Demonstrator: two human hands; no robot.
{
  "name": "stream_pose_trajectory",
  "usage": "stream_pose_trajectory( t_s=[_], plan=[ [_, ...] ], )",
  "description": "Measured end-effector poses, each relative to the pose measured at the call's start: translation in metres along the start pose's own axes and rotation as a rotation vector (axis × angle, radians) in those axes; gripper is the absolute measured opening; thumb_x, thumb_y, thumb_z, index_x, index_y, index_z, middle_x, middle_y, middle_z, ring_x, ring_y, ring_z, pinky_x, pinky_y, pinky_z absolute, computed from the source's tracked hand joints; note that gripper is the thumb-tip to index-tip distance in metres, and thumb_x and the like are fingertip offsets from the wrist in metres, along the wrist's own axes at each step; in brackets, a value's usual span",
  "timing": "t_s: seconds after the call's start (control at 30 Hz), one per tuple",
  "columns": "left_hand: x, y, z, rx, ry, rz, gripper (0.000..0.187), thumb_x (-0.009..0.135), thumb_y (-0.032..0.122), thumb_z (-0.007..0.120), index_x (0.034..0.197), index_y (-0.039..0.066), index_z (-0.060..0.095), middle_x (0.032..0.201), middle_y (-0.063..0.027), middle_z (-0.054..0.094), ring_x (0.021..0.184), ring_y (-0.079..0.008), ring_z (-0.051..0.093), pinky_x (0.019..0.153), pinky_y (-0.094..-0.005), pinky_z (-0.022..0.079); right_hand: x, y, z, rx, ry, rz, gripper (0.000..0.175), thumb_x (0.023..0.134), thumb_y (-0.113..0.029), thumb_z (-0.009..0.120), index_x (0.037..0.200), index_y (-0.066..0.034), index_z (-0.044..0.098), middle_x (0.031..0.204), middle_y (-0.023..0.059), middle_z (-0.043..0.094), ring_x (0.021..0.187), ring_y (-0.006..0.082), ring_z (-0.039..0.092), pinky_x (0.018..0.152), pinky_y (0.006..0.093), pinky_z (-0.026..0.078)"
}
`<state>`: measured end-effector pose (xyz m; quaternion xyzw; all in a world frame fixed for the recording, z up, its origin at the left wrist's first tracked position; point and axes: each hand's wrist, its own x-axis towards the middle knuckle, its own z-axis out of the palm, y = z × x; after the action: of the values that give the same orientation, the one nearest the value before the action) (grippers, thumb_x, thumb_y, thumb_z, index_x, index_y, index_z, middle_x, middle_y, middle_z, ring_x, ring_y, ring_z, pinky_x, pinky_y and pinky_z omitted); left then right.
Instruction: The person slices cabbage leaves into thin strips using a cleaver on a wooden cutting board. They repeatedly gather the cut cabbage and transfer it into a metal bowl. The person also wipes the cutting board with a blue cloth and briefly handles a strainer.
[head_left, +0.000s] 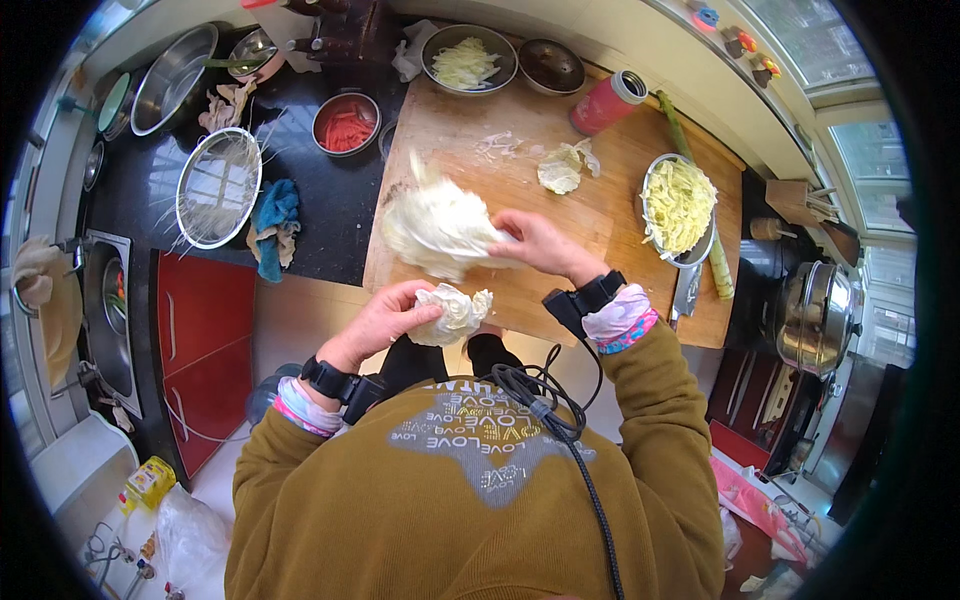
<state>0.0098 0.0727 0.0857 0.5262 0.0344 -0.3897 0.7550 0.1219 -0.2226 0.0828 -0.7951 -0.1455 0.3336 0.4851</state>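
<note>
My left hand (386, 319) holds a crumpled pale cabbage leaf (452, 315) just beyond the near edge of the wooden cutting board (577, 292). Over the board, my right hand (544, 244) grips a large piece of napa cabbage (442, 229), which is blurred by motion. A few cabbage leaf scraps (561, 169) lie farther back on the board. At the right stands a bowl of shredded cabbage (680, 204), with a kitchen knife (685, 296) lying near it. Another metal bowl (430, 64) at the back holds paler cabbage shreds.
A pink thermos (606, 103) and a dark empty bowl (551, 66) stand at the board's back. Left on the black counter are a bowl of red strips (346, 124), a basin with stringy fibres (219, 187) and a blue cloth (276, 217). A green stalk (720, 274) lies along the right side.
</note>
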Motion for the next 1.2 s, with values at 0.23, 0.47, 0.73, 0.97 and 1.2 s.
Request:
stream_pose_trajectory(
  t_s=[0.23, 0.47, 0.73, 0.97, 1.2],
  plan=[
    [0.014, -0.012, 0.008, -0.023, 0.028, -0.002, 0.026, 0.102, 0.019, 0.069, 0.123, 0.004, 0.067, 0.113, 0.0000, 0.071, 0.102, -0.0078, 0.065, 0.090, -0.0264, 0.053, -0.033, 0.063, 0.003, -0.216, 0.185, 0.124, 0.042, 0.085, -0.020, 0.083, 0.117, -0.0020, 0.062, 0.108, 0.0185, 0.072, 0.099, 0.0326, 0.069, 0.087, 0.0412, 0.054],
    [0.038, -0.005, 0.008, 0.040, -0.009, -0.016, 0.028, 0.101, 0.022, 0.070, 0.123, 0.004, 0.067, 0.111, 0.0000, 0.071, 0.101, -0.0079, 0.065, 0.091, -0.0268, 0.053, -0.054, 0.070, -0.023, -0.378, 0.211, 0.129, 0.044, 0.083, -0.020, 0.082, 0.120, -0.0048, 0.063, 0.112, 0.0207, 0.069, 0.108, 0.0403, 0.065, 0.092, 0.0459, 0.052],
    [0.043, -0.007, 0.000, 0.279, -0.002, -0.071, 0.027, 0.102, 0.024, 0.069, 0.119, 0.003, 0.068, 0.105, 0.0006, 0.071, 0.095, -0.0074, 0.063, 0.085, -0.0258, 0.052, -0.091, 0.054, -0.030, -0.688, 0.599, 0.108, 0.036, 0.085, -0.023, 0.081, 0.114, -0.0071, 0.067, 0.116, 0.0155, 0.064, 0.111, 0.0368, 0.063, 0.093, 0.0440, 0.051],
    [0.049, 0.002, -0.006, 0.169, -0.028, -0.083, 0.027, 0.102, 0.022, 0.069, 0.121, 0.003, 0.069, 0.109, 0.0003, 0.072, 0.100, -0.0087, 0.064, 0.090, -0.0266, 0.051, -0.224, 0.128, -0.074, -0.869, 1.097, 0.223, 0.020, 0.091, -0.013, 0.072, 0.107, -0.0033, 0.064, 0.103, 0.0172, 0.064, 0.102, 0.0396, 0.060, 0.091, 0.0469, 0.048],
    [0.065, 0.005, -0.011, 0.283, 0.019, -0.127, 0.028, 0.102, 0.022, 0.069, 0.121, 0.002, 0.068, 0.110, -0.0004, 0.072, 0.100, -0.0093, 0.065, 0.092, -0.0277, 0.051, -0.294, 0.210, -0.059, -0.604, 1.077, 0.773, 0.037, 0.086, -0.019, 0.080, 0.111, 0.0004, 0.061, 0.102, 0.0218, 0.063, 0.100, 0.0424, 0.060, 0.088, 0.0497, 0.049]
  ],
)
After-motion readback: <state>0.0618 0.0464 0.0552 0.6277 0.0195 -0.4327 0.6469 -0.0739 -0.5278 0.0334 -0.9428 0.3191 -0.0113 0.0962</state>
